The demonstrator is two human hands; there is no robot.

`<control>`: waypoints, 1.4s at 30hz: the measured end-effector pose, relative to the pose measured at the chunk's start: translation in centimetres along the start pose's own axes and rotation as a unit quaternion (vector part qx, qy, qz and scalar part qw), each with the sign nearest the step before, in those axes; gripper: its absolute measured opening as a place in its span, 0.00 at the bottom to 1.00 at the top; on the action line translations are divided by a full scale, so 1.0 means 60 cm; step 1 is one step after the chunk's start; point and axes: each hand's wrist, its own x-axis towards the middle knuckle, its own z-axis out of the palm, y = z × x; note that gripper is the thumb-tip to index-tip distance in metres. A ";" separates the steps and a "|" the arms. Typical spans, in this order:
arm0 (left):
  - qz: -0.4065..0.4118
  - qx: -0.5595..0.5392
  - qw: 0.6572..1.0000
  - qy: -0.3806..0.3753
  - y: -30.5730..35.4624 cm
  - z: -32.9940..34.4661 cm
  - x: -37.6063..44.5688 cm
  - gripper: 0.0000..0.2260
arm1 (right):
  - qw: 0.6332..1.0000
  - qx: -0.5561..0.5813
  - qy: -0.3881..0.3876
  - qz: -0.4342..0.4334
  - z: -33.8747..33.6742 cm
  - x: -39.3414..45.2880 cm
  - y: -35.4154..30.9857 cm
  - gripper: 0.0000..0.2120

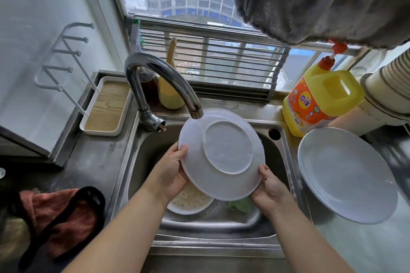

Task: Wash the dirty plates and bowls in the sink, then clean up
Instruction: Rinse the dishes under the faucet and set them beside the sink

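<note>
left hand [170, 170] + right hand [271, 186] grip white plate [221, 155] by rim, underside up | under faucet [162, 80], water running | dirty bowl [190, 203] in sink [142, 157] | clean plate [346, 175] on worktop [93, 162]

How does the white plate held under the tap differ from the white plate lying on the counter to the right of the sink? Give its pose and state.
The held plate is tilted, underside up, with its foot ring showing; the counter plate lies eating side up. The held plate is gripped at its rim by the left hand and right hand under the faucet, water running over it; the counter plate lies untouched. Both are round, plain and white.
</note>
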 end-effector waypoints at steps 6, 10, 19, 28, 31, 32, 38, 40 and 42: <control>0.018 0.040 0.999 -0.025 0.026 -0.009 0.003 0.11 | 1.000 0.014 -0.015 -0.017 0.018 0.013 0.003 0.12; 0.019 0.011 1.000 -0.013 0.024 -0.027 -0.006 0.12 | 0.999 0.019 -0.034 -0.016 0.027 0.018 0.007 0.11; 0.019 -0.100 0.992 0.075 0.007 -0.087 -0.036 0.10 | 0.999 -0.001 -0.052 -0.001 0.053 0.006 0.056 0.11; -0.025 -0.120 0.982 0.143 -0.032 -0.113 -0.065 0.13 | 0.997 -0.074 -0.026 -0.024 0.028 -0.025 0.067 0.13; -0.040 -0.112 0.981 0.154 -0.047 -0.103 -0.071 0.14 | 0.996 -0.083 -0.014 -0.031 0.014 -0.034 0.057 0.13; -0.044 -0.106 0.981 0.156 -0.051 -0.098 -0.072 0.14 | 0.996 -0.083 -0.010 -0.033 0.010 -0.035 0.052 0.12; -0.076 -0.079 0.983 0.149 -0.071 -0.058 -0.056 0.15 | 0.996 -0.077 0.015 -0.049 -0.016 -0.035 0.013 0.13; -0.087 -0.065 0.984 0.138 -0.075 -0.041 -0.046 0.15 | 0.996 -0.063 0.033 -0.058 -0.022 -0.031 0.000 0.12; -0.097 -0.048 0.987 0.123 -0.077 -0.027 -0.032 0.13 | 0.995 -0.053 0.055 -0.066 -0.027 -0.026 -0.013 0.14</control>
